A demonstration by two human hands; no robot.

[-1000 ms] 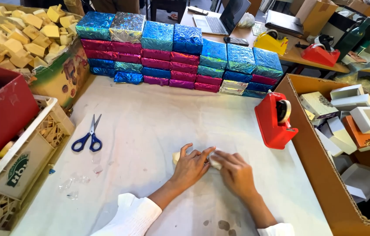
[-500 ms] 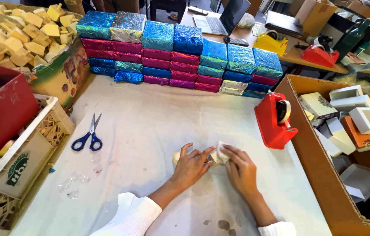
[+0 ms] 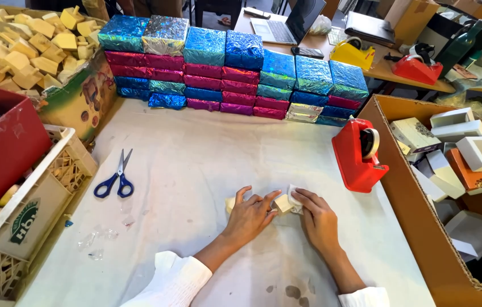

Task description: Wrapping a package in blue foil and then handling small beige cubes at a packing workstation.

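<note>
- Wooden block [image 3: 282,203], small and pale, lies on the white table cover [image 3: 207,165] near the front edge, pinned between both hands and partly hidden by them.
- Left hand [image 3: 249,216] presses flat on it, fingers spread over the block's left part; a pale corner shows beyond the fingers at the far left. It is pressing rather than closed in a grasp.
- Right hand [image 3: 317,219] has its fingertips bent onto a scrap of clear, crinkly wrap [image 3: 294,196] against the block's right end, pinching film to wood.
- Handling, as I judge it: the block looks rigid, light and unlikely to break, with flat faces and hard corners that give sure purchase. The best hold seems to be across two opposite flat faces.
- The film looks thin, limp and slick; it would likely slip or spring open unless kept pressed against the wood.
- Just to the right stands a red tape dispenser [image 3: 357,156], near the right hand but not touching it.
- Blue-handled scissors [image 3: 116,181] lie well to the left, apart from both hands.
- Along the back, foil-wrapped packs [image 3: 235,71] in blue, pink and green are stacked in a wall.
- At far left, a box of bare wooden pieces [image 3: 19,45]; at far right, a cardboard carton [image 3: 406,187] with small gift boxes.
</note>
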